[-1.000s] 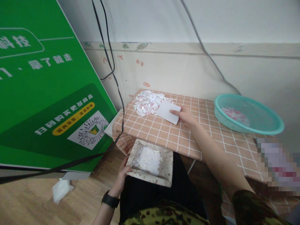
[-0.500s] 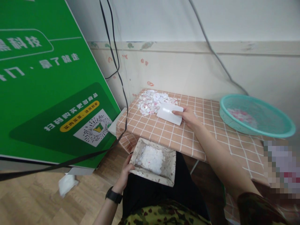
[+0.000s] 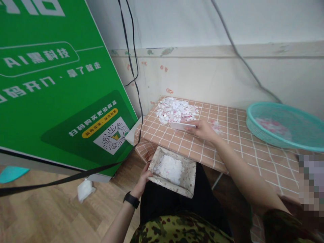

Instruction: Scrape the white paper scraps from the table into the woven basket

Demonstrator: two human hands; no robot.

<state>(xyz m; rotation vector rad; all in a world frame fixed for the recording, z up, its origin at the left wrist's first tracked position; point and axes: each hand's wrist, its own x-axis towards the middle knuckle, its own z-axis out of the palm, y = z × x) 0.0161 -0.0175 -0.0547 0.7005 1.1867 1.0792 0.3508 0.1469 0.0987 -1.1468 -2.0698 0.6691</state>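
My left hand (image 3: 144, 176) grips the left side of a speckled square tray (image 3: 188, 179), held at the table's front edge below its top. White paper scraps (image 3: 170, 168) lie inside it. My right hand (image 3: 202, 130) pinches a white card (image 3: 181, 126), now seen almost edge-on, with its lower edge close to the tablecloth. Just behind the card is a heap of white and pink scraps (image 3: 174, 109). A small pinkish patch of scraps (image 3: 216, 127) lies to the right of my right hand.
A turquoise mesh basket (image 3: 286, 143) with pink and white scraps stands at the table's right. The checked tablecloth (image 3: 235, 128) covers the table. A green sign panel (image 3: 83, 111) rises at left, with black cables (image 3: 138, 98) hanging in front. A white bag (image 3: 85, 189) lies on the floor.
The card has tilted from nearly flat to nearly upright beside the heap. The whole view has shifted, with things appearing further right. My left hand still holds the tray.
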